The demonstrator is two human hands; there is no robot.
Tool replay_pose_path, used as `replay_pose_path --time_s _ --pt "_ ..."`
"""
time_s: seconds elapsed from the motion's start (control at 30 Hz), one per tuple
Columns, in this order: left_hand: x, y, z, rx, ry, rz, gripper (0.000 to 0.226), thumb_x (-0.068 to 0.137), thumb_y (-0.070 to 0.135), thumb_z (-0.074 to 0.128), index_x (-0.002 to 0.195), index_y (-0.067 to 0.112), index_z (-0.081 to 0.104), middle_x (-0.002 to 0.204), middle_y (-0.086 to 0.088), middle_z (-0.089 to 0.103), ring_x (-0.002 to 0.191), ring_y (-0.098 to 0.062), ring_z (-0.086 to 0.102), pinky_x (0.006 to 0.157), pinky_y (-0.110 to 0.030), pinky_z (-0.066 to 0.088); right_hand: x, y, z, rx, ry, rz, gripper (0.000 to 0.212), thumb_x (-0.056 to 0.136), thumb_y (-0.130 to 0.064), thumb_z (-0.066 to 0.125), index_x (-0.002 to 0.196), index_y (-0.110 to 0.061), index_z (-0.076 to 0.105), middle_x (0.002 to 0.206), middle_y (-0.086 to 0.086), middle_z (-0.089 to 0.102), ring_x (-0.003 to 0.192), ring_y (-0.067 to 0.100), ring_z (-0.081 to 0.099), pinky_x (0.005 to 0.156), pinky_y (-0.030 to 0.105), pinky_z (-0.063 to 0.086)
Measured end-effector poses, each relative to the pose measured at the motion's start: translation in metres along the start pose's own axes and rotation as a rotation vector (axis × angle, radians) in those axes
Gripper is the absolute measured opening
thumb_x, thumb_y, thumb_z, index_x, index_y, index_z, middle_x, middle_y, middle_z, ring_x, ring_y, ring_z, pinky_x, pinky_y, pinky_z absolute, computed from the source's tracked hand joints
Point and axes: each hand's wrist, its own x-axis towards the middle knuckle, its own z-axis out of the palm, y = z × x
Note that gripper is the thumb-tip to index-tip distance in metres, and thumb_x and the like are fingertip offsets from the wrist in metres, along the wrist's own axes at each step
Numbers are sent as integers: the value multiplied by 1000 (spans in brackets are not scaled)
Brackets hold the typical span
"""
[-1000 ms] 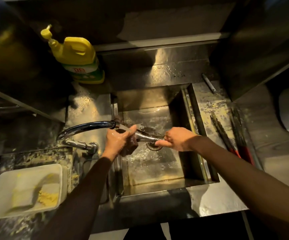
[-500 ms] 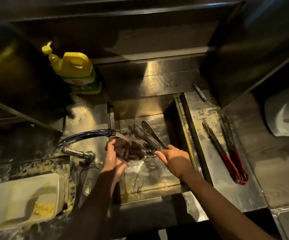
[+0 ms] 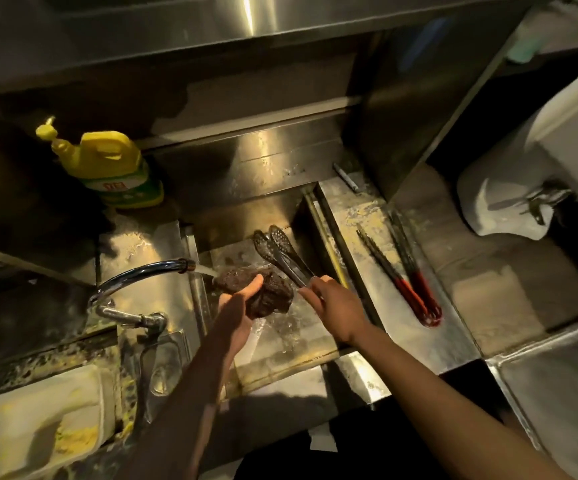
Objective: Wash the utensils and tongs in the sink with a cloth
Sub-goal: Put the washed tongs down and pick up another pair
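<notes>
Over the steel sink, my left hand grips a dark wet cloth under the water running from the tap. My right hand grips the handle end of metal tongs. Their two perforated spoon-shaped heads point up and away toward the sink's back wall. The cloth lies against the tongs' lower arms. Two more tongs with red handles lie on the wet counter right of the sink.
A yellow detergent jug stands behind the tap at the back left. A white tray with yellow residue sits at the front left. A dark pen-like thing lies at the back right. A white appliance stands at far right.
The tongs swung from lying across under the tap to pointing away with their heads raised. My left hand brought the cloth up under the stream. The camera tilted.
</notes>
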Motion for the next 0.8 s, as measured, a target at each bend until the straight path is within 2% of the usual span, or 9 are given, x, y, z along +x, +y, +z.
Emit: replay_pose_path --time_s 0.1,0.2,0.23,0.33,0.4,0.5,0.6,0.7,0.8 --pt "-11 3 24 88 -44 79 17 90 12 65 101 1 71 93 -15 77 85 -29 74 65 -35 59 -15 12 -14 184 137 -14 26 103 -43 43 86 -25 51 84 -7 47 74 15 50 64 33 38" --pt "-15 8 49 156 -114 91 38 85 25 73 112 -2 69 107 -24 72 99 -42 69 90 -58 54 -23 24 -35 211 265 -33 34 103 -47 40 87 -23 57 83 -7 55 77 12 47 68 33 36" --pt "-16 8 62 164 -129 94 42 83 25 76 113 -3 67 109 -26 71 101 -45 68 91 -61 51 -26 31 -43 208 296 -31 34 103 -45 41 88 -22 60 84 -5 58 79 13 48 70 34 38" --pt "-26 10 111 225 -194 164 19 87 9 69 102 -4 67 88 -19 76 77 -35 72 65 -44 61 -40 55 -76 230 441 -88 27 102 -32 51 89 -14 66 86 -1 64 80 15 53 76 34 42" --pt "-39 13 145 279 -293 209 10 89 6 64 95 0 68 77 -12 75 65 -26 72 55 -35 60 -50 72 -100 261 489 -65 28 102 -34 51 88 -15 67 84 -7 61 80 10 51 78 33 42" --pt "-48 8 198 350 -403 281 11 89 6 65 97 2 71 87 -16 75 76 -28 73 62 -34 60 -71 100 -138 279 561 -35 29 102 -32 51 84 -15 65 81 -11 54 78 7 47 75 29 38" --pt "-55 -4 249 387 -475 280 22 83 9 73 103 0 72 99 -21 74 88 -35 72 80 -48 59 -94 130 -172 277 635 20 30 101 -38 47 85 -19 64 83 -13 53 78 10 47 75 30 39" --pt "-69 -19 302 454 -529 278 14 86 2 68 99 6 72 88 -7 77 79 -20 73 78 -36 60 -119 160 -202 293 696 67 22 102 -35 50 84 -26 61 84 -16 50 78 7 44 75 22 34" --pt "-84 -35 353 513 -621 288 21 84 3 70 105 -1 71 94 -12 75 83 -23 71 81 -37 57 -147 188 -231 298 767 121 26 101 -34 50 84 -21 64 81 -22 49 78 2 43 76 19 33"
